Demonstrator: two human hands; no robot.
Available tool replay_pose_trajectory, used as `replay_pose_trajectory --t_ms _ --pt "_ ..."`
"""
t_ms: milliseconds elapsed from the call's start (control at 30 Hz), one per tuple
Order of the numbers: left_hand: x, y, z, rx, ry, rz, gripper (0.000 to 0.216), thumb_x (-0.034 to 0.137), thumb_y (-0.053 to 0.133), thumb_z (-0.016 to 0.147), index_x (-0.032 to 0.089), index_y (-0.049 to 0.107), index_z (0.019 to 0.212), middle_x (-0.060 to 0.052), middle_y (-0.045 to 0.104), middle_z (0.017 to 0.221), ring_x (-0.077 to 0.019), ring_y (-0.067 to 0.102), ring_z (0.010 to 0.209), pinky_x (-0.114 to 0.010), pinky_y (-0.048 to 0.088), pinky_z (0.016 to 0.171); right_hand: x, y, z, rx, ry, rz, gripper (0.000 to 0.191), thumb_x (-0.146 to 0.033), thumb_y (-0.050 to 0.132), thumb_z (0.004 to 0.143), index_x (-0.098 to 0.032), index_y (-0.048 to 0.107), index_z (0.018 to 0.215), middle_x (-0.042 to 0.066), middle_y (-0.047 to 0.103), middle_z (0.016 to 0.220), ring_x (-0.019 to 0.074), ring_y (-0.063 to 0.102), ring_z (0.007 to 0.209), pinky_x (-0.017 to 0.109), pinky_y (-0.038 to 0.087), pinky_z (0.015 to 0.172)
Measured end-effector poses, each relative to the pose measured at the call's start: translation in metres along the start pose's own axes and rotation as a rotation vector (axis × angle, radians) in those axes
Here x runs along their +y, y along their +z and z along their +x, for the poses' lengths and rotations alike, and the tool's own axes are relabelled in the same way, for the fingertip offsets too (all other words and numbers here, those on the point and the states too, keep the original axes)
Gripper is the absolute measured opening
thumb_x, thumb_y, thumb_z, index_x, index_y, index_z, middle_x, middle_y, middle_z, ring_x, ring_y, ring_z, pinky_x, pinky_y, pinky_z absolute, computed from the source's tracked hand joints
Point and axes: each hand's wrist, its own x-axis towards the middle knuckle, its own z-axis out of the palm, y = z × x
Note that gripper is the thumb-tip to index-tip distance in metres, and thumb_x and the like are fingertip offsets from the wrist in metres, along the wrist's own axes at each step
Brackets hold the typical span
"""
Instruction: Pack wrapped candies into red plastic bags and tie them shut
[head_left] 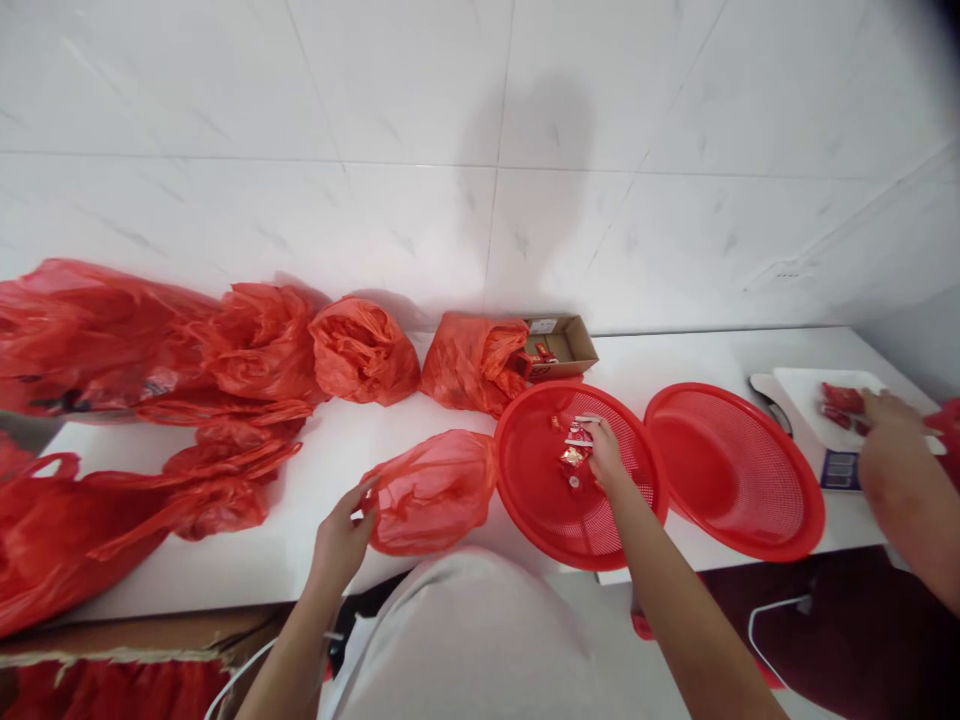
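My left hand (343,540) pinches the near-left edge of a thin red plastic bag (442,480), which lies spread on the table in front of me. My right hand (606,455) reaches into a round red plastic basket (510,500). Its fingers are closed on small red wrapped packets (579,432) with white edges. A few more shiny red and gold packets (574,458) lie just under the fingertips. The bag's right end touches the basket's rim.
Another red basket (780,490) stands tilted at right. Beyond it, a person's hand (889,410) touches red packets on a white tray (802,390) on a scale. Full red bags (364,350) and a cardboard box (574,345) line the wall. More red bags (67,540) crowd the left.
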Motion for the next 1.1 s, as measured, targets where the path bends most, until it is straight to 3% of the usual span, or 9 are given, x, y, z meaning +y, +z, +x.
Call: replay_pose_trajectory --t_ms 267,433,533,600,700,800,933,1000,1100 --pt "0.01 0.009 0.0 0.04 0.074 -0.135 0.054 0.038 0.054 0.079 0.022 0.054 0.131 -0.008 0.061 0.13 -0.0212 0.064 0.099 -0.033 0.054 0.08 -0.009 0.037 -0.013 -0.029 0.004 0.126 0.025 -0.029 0.062 0.068 -0.024 0.059 0.091 -0.002 0.064 0.086 0.0143 0.063 0.076 0.028 0.054 0.069" --pt "0.006 0.013 -0.002 0.059 0.074 -0.173 0.053 0.037 0.055 0.079 0.022 0.055 0.13 -0.008 0.061 0.128 -0.021 0.064 0.098 -0.032 0.055 0.076 -0.011 0.038 -0.017 -0.018 -0.028 0.105 0.029 -0.023 0.066 0.064 -0.022 0.06 0.093 -0.003 0.063 0.088 0.0122 0.06 0.077 0.025 0.052 0.07" --pt "0.004 0.013 -0.003 0.082 0.077 -0.176 0.051 0.036 0.055 0.08 0.024 0.055 0.13 -0.008 0.062 0.127 -0.0209 0.064 0.097 -0.032 0.056 0.076 -0.032 0.04 -0.027 -0.053 -0.001 0.15 0.03 -0.022 0.063 0.066 -0.023 0.059 0.095 -0.003 0.063 0.087 0.0135 0.061 0.076 0.029 0.053 0.071" --pt "0.004 0.015 -0.003 0.091 0.087 -0.173 0.051 0.034 0.055 0.081 0.025 0.054 0.131 -0.007 0.06 0.128 -0.0204 0.064 0.097 -0.032 0.055 0.077 -0.054 0.051 -0.042 -0.171 0.047 0.281 0.033 -0.022 0.062 0.068 -0.024 0.059 0.101 -0.001 0.064 0.092 0.0152 0.063 0.079 0.033 0.055 0.072" --pt "0.006 0.02 -0.002 0.067 0.1 -0.2 0.053 0.031 0.054 0.081 0.026 0.051 0.133 -0.007 0.056 0.133 -0.0199 0.062 0.1 -0.031 0.056 0.077 -0.075 0.088 -0.077 -0.453 0.11 0.458 0.038 -0.019 0.062 0.069 -0.027 0.058 0.107 0.001 0.064 0.101 0.0166 0.064 0.085 0.036 0.055 0.076" --pt "0.012 0.025 -0.001 0.032 0.11 -0.228 0.055 0.029 0.054 0.081 0.026 0.048 0.136 -0.008 0.053 0.136 -0.0196 0.061 0.102 -0.03 0.056 0.076 -0.059 0.136 -0.113 -0.708 0.179 0.289 0.036 -0.019 0.061 0.07 -0.026 0.058 0.106 0.001 0.065 0.096 0.0166 0.064 0.081 0.038 0.055 0.077" --pt "0.018 0.024 0.0 0.038 0.123 -0.203 0.056 0.026 0.053 0.082 0.028 0.046 0.138 -0.007 0.052 0.136 -0.0183 0.061 0.099 -0.03 0.056 0.076 -0.018 0.171 -0.136 -0.611 0.064 -0.069 0.034 -0.021 0.059 0.071 -0.024 0.059 0.104 0.003 0.065 0.104 0.0186 0.062 0.097 0.039 0.051 0.089" --pt "0.017 0.022 -0.001 0.047 0.124 -0.195 0.057 0.026 0.053 0.082 0.027 0.046 0.138 -0.008 0.053 0.135 -0.0189 0.061 0.1 -0.031 0.056 0.076 -0.014 0.165 -0.132 -0.584 -0.054 -0.13 0.031 -0.023 0.057 0.074 -0.024 0.059 0.105 0.005 0.064 0.112 0.0188 0.06 0.107 0.038 0.047 0.096" --pt "0.012 0.021 -0.001 0.059 0.125 -0.194 0.057 0.024 0.053 0.081 0.027 0.047 0.137 -0.008 0.053 0.135 -0.0199 0.059 0.103 -0.032 0.056 0.077 -0.029 0.136 -0.102 -0.486 -0.231 -0.179 0.022 -0.027 0.048 0.083 -0.023 0.06 0.101 0.005 0.066 0.105 0.0184 0.062 0.099 0.036 0.048 0.092"
